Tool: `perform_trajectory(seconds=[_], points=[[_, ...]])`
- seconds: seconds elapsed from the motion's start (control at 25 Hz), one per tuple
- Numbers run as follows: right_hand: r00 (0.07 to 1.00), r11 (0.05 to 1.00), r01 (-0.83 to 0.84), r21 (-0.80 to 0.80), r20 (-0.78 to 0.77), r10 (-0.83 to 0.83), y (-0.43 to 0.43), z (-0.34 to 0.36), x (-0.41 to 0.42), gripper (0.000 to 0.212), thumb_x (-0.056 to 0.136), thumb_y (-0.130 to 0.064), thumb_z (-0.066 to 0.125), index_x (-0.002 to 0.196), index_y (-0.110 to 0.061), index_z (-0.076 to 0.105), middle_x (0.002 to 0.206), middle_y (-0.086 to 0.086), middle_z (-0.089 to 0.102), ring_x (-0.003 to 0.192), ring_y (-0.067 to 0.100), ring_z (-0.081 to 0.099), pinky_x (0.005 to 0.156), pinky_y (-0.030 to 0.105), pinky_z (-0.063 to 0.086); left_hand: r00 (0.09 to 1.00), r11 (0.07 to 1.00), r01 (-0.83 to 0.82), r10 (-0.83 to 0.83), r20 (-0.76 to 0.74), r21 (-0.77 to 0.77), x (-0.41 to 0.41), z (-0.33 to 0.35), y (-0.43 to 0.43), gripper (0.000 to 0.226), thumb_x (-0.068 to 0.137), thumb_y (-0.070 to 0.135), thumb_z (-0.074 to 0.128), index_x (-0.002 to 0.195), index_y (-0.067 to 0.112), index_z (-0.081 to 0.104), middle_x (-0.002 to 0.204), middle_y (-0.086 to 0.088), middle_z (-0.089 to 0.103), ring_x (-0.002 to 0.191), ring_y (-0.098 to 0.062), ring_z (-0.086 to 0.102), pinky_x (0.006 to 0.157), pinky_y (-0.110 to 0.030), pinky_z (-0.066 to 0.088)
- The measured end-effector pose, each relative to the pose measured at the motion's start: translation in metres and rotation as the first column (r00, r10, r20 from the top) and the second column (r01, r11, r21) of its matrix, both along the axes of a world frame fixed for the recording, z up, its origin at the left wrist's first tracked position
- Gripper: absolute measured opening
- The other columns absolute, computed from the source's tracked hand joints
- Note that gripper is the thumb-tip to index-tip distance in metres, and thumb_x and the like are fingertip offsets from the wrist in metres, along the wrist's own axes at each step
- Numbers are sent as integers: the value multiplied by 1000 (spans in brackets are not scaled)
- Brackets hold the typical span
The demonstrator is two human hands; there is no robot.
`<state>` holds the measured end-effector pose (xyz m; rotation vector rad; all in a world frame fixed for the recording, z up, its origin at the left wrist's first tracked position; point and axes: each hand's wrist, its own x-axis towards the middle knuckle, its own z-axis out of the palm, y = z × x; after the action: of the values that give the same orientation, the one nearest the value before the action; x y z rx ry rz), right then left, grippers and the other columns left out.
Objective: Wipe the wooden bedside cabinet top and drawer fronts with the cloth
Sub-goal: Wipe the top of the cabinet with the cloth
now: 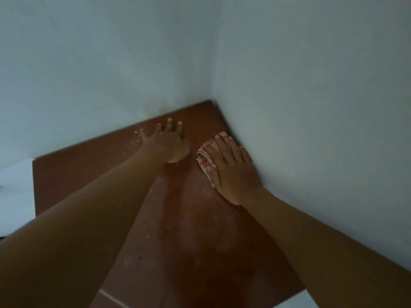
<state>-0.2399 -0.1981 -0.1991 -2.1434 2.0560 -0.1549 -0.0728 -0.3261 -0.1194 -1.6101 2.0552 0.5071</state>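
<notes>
Under the right grip (233,174), the cloth (205,156); cabinet top (189,221) beneath.

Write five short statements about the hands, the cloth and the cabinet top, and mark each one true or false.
1. The right hand presses the cloth flat onto the cabinet top. True.
2. The left hand holds a second cloth. False: it rests bare on the top, with its fingers spread.
3. The cloth is plain blue. False: it is checked in reddish and pale squares.
4. The cabinet top sits in a corner where two walls meet. True.
5. Pale specks lie on the top beside the left hand. True.
</notes>
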Motion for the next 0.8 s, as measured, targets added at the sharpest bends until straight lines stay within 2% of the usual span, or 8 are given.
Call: perform_trajectory(seconds=[0.12, 0.24, 0.44, 0.52, 0.6, 0.68, 0.76, 0.8], points=[[1000, 1000, 4, -19, -14, -5, 53, -2, -7, 62, 103, -50, 27, 162, -31, 24, 172, 3, 17, 158, 30, 14, 125, 48, 19, 997, 997, -22, 17, -73, -76, -5, 3, 32, 64, 103, 44, 20, 163, 26, 8, 172, 1, -3, 158, -29, -2, 121, -65, 3], [999, 1000, 2, -14, -37, -3, 108, -1, -14, 62, 104, -50, 26, 163, -31, 21, 172, 3, 14, 158, 31, 13, 124, 47, 18, 988, 992, 25, -44, -150, -127, -7, -3, 99, 63, 103, 41, 22, 163, 26, 8, 172, 0, 1, 157, -30, -2, 121, -63, 6], [998, 1000, 30, -3, -61, -30, 206, -2, -25, 59, 104, -46, 31, 162, -31, 26, 171, 3, 21, 156, 33, 20, 123, 49, 29, 980, 993, 8, -31, -196, -115, 4, -7, 196, 63, 104, 42, 20, 163, 25, 5, 172, 0, 1, 157, -29, -6, 123, -62, 4], [997, 999, -24, 33, -75, 27, 246, -6, -34, 57, 107, -39, 32, 163, -29, 23, 171, 4, 19, 157, 33, 18, 121, 49, 31, 980, 992, 5, -30, -195, -129, 9, -3, 226, 63, 104, 42, 21, 163, 24, 6, 171, -1, 2, 157, -29, -6, 123, -61, 4], [995, 996, -69, 60, -72, 73, 280, -5, -43, 61, 103, -20, 35, 163, -27, 22, 171, 3, 18, 157, 32, 19, 120, 47, 33, 980, 990, -3, -25, -196, -142, 13, -1, 247, 63, 104, 43, 21, 163, 25, 7, 171, -1, 3, 157, -30, -5, 123, -61, 5], [999, 999, -36, 2, -26, 36, 312, 2, -53, 72, 89, 0, 42, 158, -23, 38, 167, 4, 32, 146, 31, 42, 112, 43, 45, 980, 990, -22, -7, -200, -142, 17, 2, 262, 63, 104, 44, 21, 163, 26, 7, 171, -1, 3, 157, -30, -5, 123, -62, 4], [999, 1000, -22, -10, -33, 22, 349, 9, -62, 81, 76, 9, 47, 152, -20, 47, 161, 4, 42, 118, 25, 62, 97, 37, 55, 980, 989, -32, 3, -201, -142, 20, 7, 274, 63, 104, 45, 22, 163, 27, 8, 171, -1, 5, 157, -30, -4, 123, -62, 4], [999, 999, -31, 14, -43, 32, 370, 10, -66, 84, 70, 11, 53, 148, -20, 51, 156, 5, 49, 102, 23, 65, 88, 35, 59, 979, 989, -33, 3, -202, -142, 22, 9, 278, 63, 104, 45, 22, 162, 27, 9, 171, -2, 5, 157, -31, -4, 123, -62, 4]])
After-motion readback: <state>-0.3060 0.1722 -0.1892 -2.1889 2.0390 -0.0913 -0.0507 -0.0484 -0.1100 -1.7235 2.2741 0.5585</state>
